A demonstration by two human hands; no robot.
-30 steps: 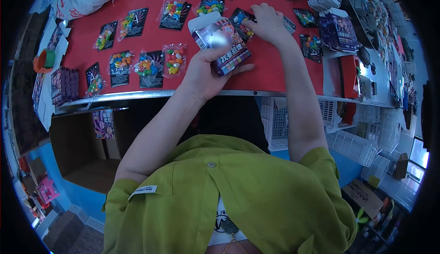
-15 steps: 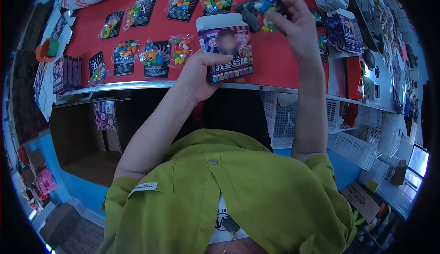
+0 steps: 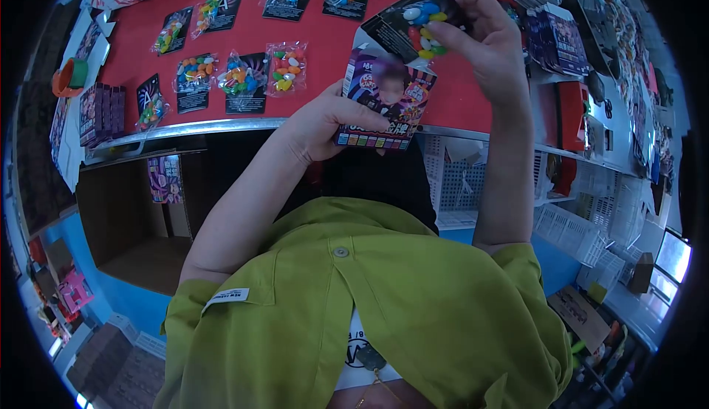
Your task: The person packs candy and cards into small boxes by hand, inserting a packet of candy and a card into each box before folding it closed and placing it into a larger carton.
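My left hand [image 3: 325, 117] grips a small purple printed box [image 3: 385, 99], tilted, its top flap open, held above the front edge of the red table [image 3: 325, 55]. My right hand [image 3: 491, 36] pinches a black card packet of coloured candies [image 3: 417, 21] right at the open top of the box. The packet's lower end touches the box mouth; how far it sits inside is hidden.
Several more candy packets [image 3: 240, 77] lie in rows on the red table. Stacks of purple boxes stand at the left [image 3: 103, 114] and upper right [image 3: 557, 36]. White plastic baskets [image 3: 576, 224] sit under the table to the right, an open cardboard carton [image 3: 125, 224] to the left.
My right hand picked a candy packet off the table and carried it to the box. My left hand lifted the box off the table and tilted it toward the packet.
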